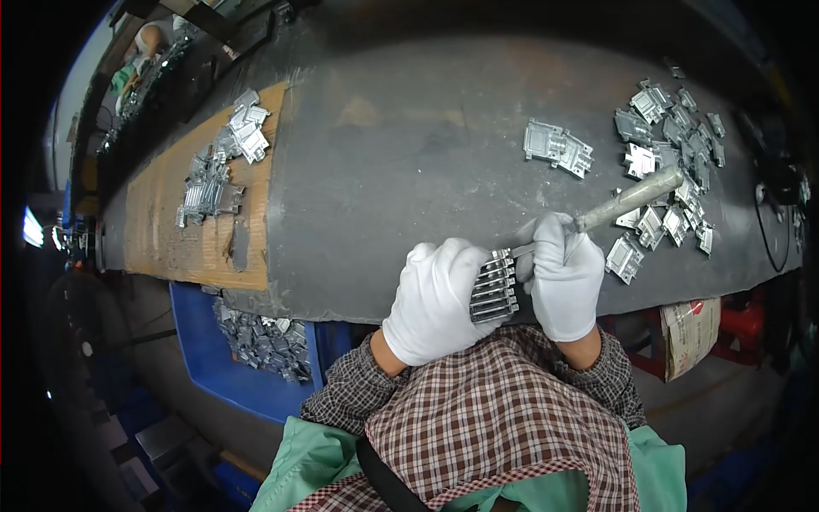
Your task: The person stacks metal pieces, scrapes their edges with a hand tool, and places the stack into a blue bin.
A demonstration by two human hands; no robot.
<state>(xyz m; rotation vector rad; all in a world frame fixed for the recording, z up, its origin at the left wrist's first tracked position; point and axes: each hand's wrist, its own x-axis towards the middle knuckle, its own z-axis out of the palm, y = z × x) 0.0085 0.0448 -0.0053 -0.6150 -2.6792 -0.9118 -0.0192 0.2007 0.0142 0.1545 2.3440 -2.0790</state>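
Observation:
My left hand (439,299), in a white glove, is closed round a stack of silvery metal parts (495,288) whose ribbed edges face right. My right hand (563,277), also gloved in white, grips a tool with a thick pale handle (631,199) that points up and to the right. The tool's thin metal end reaches left to the top of the stack. Both hands are close together over the table's near edge. A few loose metal parts (557,147) lie beyond them on the dark table (384,154).
Many metal parts (674,128) are scattered at the right. At the left, more parts (209,192) lie on brown cardboard (158,222). A blue bin (200,363) holding parts stands below the near edge. Another person's arm (149,41) shows at the upper left.

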